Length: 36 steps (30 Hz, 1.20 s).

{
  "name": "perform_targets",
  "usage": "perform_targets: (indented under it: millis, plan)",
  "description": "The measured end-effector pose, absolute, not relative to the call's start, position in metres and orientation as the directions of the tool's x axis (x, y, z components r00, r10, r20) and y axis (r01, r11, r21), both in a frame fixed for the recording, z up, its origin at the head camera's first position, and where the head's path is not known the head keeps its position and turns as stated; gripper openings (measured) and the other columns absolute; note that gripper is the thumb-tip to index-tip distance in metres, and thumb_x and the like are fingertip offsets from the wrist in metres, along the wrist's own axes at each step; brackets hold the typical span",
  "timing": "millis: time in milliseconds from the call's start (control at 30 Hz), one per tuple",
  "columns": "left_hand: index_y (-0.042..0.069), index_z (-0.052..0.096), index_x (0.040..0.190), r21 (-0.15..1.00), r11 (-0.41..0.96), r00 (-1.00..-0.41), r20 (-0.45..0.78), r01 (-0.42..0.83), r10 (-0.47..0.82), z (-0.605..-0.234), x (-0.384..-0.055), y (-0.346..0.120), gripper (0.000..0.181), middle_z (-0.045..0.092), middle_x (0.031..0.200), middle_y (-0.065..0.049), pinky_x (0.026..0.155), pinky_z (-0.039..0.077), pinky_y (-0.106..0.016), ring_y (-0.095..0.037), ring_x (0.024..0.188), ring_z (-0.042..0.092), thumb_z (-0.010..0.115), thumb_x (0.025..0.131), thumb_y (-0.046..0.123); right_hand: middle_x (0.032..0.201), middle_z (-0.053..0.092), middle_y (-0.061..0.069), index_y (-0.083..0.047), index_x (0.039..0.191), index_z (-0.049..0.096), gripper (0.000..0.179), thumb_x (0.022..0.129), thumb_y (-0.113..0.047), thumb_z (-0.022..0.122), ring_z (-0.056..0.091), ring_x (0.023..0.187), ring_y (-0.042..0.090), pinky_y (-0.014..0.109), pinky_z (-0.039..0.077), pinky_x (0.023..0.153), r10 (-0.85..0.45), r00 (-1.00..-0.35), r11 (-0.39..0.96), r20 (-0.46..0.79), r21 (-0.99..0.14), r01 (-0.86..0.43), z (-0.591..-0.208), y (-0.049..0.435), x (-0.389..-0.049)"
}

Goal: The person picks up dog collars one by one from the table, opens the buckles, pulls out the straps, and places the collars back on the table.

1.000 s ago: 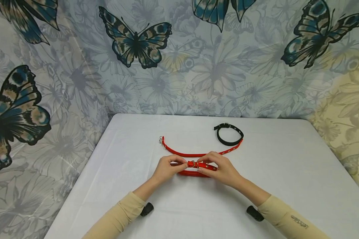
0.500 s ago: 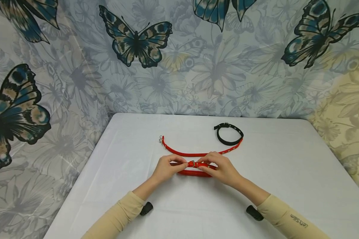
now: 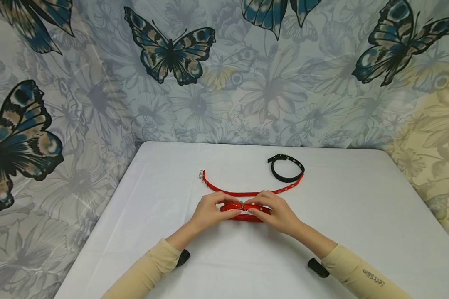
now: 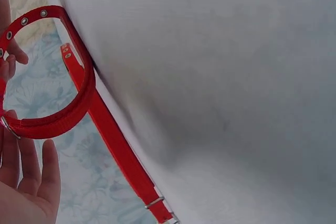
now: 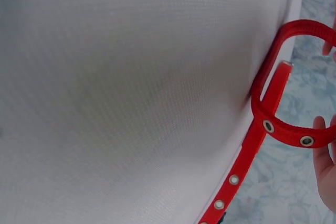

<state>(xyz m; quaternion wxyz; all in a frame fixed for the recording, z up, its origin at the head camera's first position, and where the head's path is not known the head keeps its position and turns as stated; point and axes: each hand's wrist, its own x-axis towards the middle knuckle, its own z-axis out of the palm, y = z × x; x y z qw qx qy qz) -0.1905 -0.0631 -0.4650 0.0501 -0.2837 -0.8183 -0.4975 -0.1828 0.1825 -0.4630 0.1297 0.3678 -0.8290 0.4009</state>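
A red collar (image 3: 247,218), bent into a loop, is between my two hands near the table's middle. Its metal buckle (image 3: 241,205) faces up between my fingertips. My left hand (image 3: 208,211) pinches the band just left of the buckle. On the other side, the thumb and fingers of my right hand (image 3: 280,212) pinch the eyelet end. In the left wrist view the collar (image 4: 58,124) forms a wide ring with metal-rimmed holes. The right wrist view shows its loop (image 5: 304,27) too, with my right hand (image 5: 326,182) at the edge.
Just beyond my hands a second red collar (image 3: 239,194) lies unfastened in a curve, buckle end left. A black collar (image 3: 286,180), closed in a ring, touches its right end. All rest on a white-covered table (image 3: 164,166), with butterfly-patterned cloth (image 3: 224,104) behind.
My left hand has shifted slightly right and its fingers have moved closer to the buckle, over the strap's end. The right hand stays nearly in place. The other collars have not moved.
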Motion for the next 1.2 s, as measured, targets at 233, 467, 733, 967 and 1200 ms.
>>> perform_targets:
  millis: [233,467,733,967,1200]
  plan:
    - [0.022,0.076,0.099,0.709,0.435,-0.819,0.376,0.555,0.433,-0.46,-0.192,-0.06,0.022,0.069,0.094,0.015,0.064,0.049,-0.031,-0.002,0.081,0.058,0.082,0.08,0.03,0.098,0.06,-0.011,-0.017,0.114,0.072,0.026,0.087,-0.013,0.074,0.05,0.084,0.006,0.024,0.044,0.065,-0.528,-0.691,0.414,0.493,-0.562,-0.716,-0.463,0.183,-0.182]
    - [0.021,0.076,0.097,0.71,0.443,-0.826,0.371,0.547,0.424,-0.461,-0.193,-0.061,0.021,0.07,0.09,0.015,0.064,0.046,-0.024,-0.005,0.08,0.06,0.082,0.08,0.03,0.097,0.055,-0.011,-0.016,0.118,0.071,0.03,0.089,-0.01,0.071,0.047,0.084,0.006,0.023,0.043,0.066,-0.557,-0.671,0.423,0.49,-0.528,-0.737,-0.464,0.185,-0.182]
    - [0.019,0.076,0.097,0.722,0.425,-0.825,0.375,0.546,0.424,-0.461,-0.193,-0.063,0.021,0.071,0.09,0.013,0.071,0.051,-0.036,-0.006,0.085,0.062,0.083,0.079,0.028,0.096,0.054,-0.011,-0.015,0.119,0.071,0.032,0.089,-0.009,0.071,0.046,0.085,0.005,0.022,0.041,0.068,-0.585,-0.636,0.434,0.503,-0.467,-0.77,-0.464,0.188,-0.183]
    - [0.02,0.076,0.099,0.747,0.425,-0.846,0.35,0.511,0.403,-0.462,-0.191,-0.068,0.023,0.07,0.091,0.015,0.086,0.051,-0.033,-0.01,0.089,0.065,0.083,0.079,0.026,0.095,0.055,-0.012,-0.016,0.119,0.071,0.031,0.088,-0.009,0.071,0.045,0.084,0.005,0.021,0.04,0.068,-0.57,-0.642,0.453,0.513,-0.455,-0.766,-0.463,0.195,-0.181]
    - [0.021,0.076,0.101,0.783,0.403,-0.864,0.324,0.473,0.385,-0.462,-0.193,-0.073,0.023,0.069,0.089,0.017,0.086,0.052,-0.038,-0.005,0.086,0.062,0.082,0.08,0.029,0.095,0.058,-0.012,-0.016,0.116,0.072,0.03,0.087,-0.008,0.072,0.047,0.086,0.005,0.021,0.042,0.069,-0.56,-0.651,0.495,0.513,-0.423,-0.759,-0.467,0.202,-0.181]
